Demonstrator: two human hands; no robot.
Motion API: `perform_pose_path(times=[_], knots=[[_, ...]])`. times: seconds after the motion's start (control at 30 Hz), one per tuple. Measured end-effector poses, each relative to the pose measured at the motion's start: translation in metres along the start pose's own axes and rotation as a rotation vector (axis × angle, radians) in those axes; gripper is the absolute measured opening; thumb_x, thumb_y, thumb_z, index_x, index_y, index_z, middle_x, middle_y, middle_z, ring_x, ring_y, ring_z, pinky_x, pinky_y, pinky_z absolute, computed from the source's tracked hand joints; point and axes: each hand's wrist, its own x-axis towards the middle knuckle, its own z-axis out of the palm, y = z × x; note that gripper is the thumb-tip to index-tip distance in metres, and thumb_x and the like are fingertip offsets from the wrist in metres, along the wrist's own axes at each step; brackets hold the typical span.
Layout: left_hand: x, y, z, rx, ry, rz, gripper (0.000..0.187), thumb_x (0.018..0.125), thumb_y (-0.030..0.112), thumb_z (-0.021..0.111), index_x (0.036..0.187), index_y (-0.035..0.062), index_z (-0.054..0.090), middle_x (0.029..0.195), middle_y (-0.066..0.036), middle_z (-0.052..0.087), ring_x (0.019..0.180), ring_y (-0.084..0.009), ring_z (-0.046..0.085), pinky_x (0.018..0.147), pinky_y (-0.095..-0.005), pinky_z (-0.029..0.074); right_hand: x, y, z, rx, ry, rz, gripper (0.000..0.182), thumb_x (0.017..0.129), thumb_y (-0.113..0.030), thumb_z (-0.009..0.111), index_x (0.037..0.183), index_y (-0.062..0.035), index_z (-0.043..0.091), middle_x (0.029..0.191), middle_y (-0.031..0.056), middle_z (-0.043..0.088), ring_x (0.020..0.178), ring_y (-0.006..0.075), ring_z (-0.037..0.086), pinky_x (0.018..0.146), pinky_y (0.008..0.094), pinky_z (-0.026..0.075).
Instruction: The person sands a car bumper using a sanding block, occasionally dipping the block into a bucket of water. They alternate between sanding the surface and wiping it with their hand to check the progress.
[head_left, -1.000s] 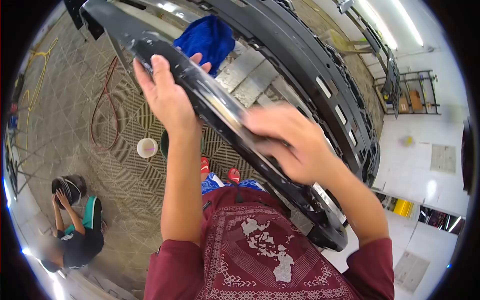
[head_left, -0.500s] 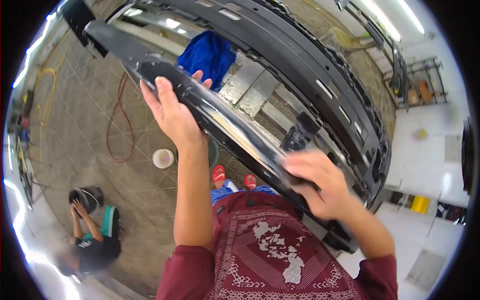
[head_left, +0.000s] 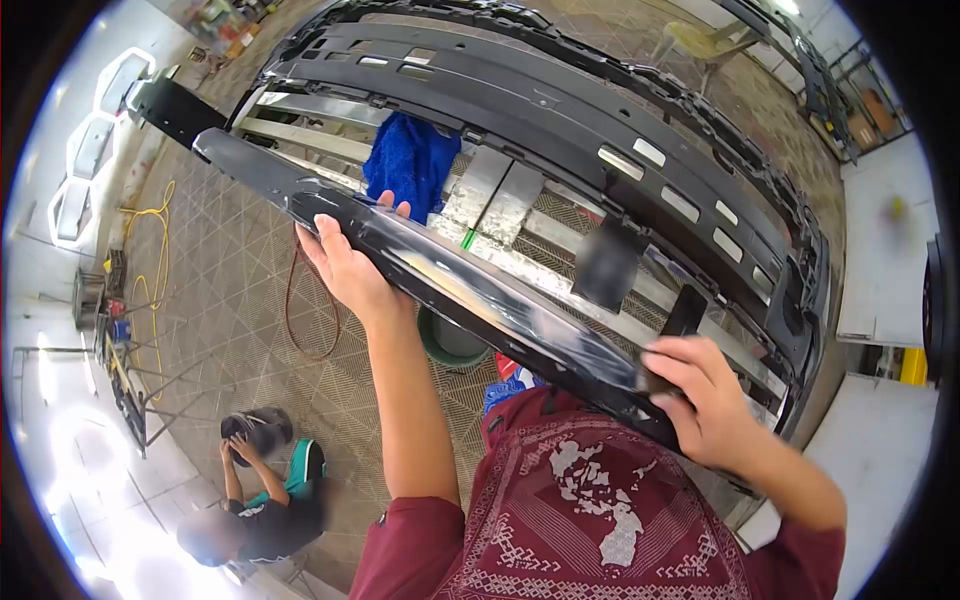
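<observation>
A long, glossy black plastic car trim piece (head_left: 500, 290) lies slantwise before me, wet-looking and reflecting light. My left hand (head_left: 355, 275) is wrapped around it toward its left part, thumb on top and fingertips showing at the far edge. At the right part, my right hand (head_left: 705, 400) presses a small dark pad (head_left: 655, 382) against the surface, fingers bent over it; most of the pad is hidden. Beyond my left hand a blue cloth (head_left: 410, 160) hangs over the metal rack (head_left: 350, 145).
A large black bumper (head_left: 480, 90) lies along the rack's far side. A dark piece (head_left: 607, 265) sits on the rack. Below is a green bucket (head_left: 450, 335). At lower left a person (head_left: 270, 520) crouches, hands on a dark bucket (head_left: 262, 430). A yellow hose (head_left: 155, 280) crosses the floor.
My right hand has slid with the pad toward the trim's right end. My left hand keeps its hold. The head view has turned and shifted.
</observation>
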Motion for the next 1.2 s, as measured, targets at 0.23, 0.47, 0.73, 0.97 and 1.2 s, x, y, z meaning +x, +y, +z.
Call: perform_pose_path(times=[0.23,0.47,0.73,0.97,1.2], knots=[[0.019,0.011,-0.019,0.458,-0.033,0.058,0.061,0.116,0.03,0.052,0.17,0.0092,0.032,0.16,-0.026,0.046,0.144,-0.0387,0.058,0.112,-0.0471,0.053,-0.019,-0.007,0.012,0.02,0.204,0.113,0.058,0.077,0.004,0.078,0.134,0.001,0.066,0.134,0.0215,0.065,0.112,0.0399,0.064,0.095,0.0499,0.053],[-0.054,0.065,0.007,1.954,-0.63,0.52,0.056,0.114,0.032,0.042,0.157,-0.0009,0.056,0.172,-0.019,0.042,0.166,-0.0477,0.019,0.132,-0.0683,0.006,-0.021,-0.008,0.01,-0.123,0.306,0.009,0.051,0.08,0.0,0.073,0.13,0.0006,0.069,0.133,0.0194,0.067,0.111,0.0374,0.065,0.092,0.0492,0.053],[-0.172,0.072,0.039,1.9,-1.123,0.545,0.056,0.109,0.028,0.046,0.15,-0.0091,0.058,0.163,-0.027,0.051,0.156,-0.0508,0.039,0.131,-0.0672,0.016,-0.021,-0.006,0.011,-0.159,0.291,-0.041,0.044,0.085,-0.006,0.068,0.128,0.0014,0.07,0.134,0.0231,0.067,0.112,0.0364,0.065,0.092,0.0505,0.053],[-0.214,0.078,0.058,1.407,-1.444,0.371,0.049,0.105,0.026,0.055,0.133,-0.0118,0.069,0.147,-0.029,0.065,0.142,-0.047,0.059,0.124,-0.0598,0.04,-0.023,-0.006,0.01,-0.185,0.309,0.009,0.046,0.085,-0.007,0.067,0.13,0.0017,0.069,0.134,0.024,0.067,0.11,0.0383,0.066,0.091,0.0512,0.053],[-0.15,0.09,0.039,1.573,-1.474,0.606,0.049,0.105,0.038,0.059,0.131,0.0001,0.076,0.143,-0.019,0.071,0.138,-0.0411,0.065,0.126,-0.0595,0.037,-0.022,-0.006,0.009,-0.147,0.309,0.043,0.044,0.086,-0.005,0.069,0.129,0.0009,0.069,0.131,0.0239,0.067,0.108,0.0378,0.066,0.089,0.0509,0.054]])
